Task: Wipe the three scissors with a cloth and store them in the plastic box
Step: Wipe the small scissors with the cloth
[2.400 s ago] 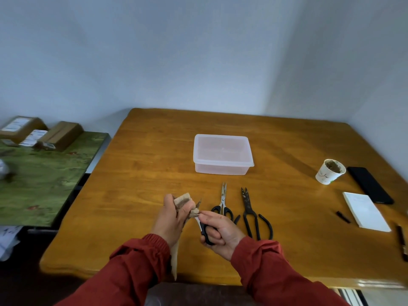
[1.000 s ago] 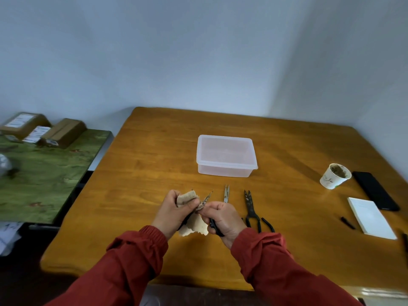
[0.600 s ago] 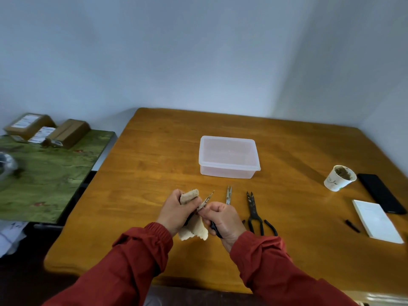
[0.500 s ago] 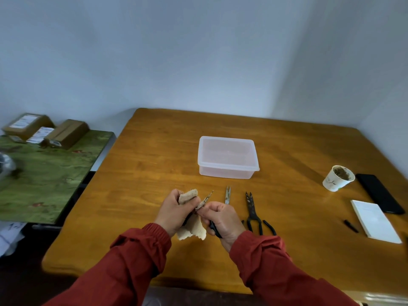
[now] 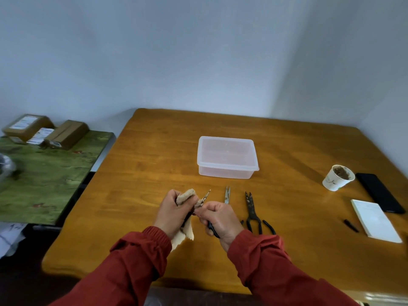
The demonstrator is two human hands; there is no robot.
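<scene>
Scissors, first pair (image 5: 204, 198), head view: right hand (image 5: 220, 219) grips the handles, left hand (image 5: 171, 209) pinches the cloth (image 5: 185, 195) round the blades. Silver pair (image 5: 227, 193) and black pair (image 5: 252, 208) lie on the table (image 5: 154, 173). Plastic box (image 5: 225, 173) holds none; task looks barely begun.

Hidden and blurred
The right hand (image 5: 220, 219) hides the handles of the middle scissors (image 5: 227, 193); a blurred grey lump (image 5: 4, 167), perhaps a bag, is cut off left.
</scene>
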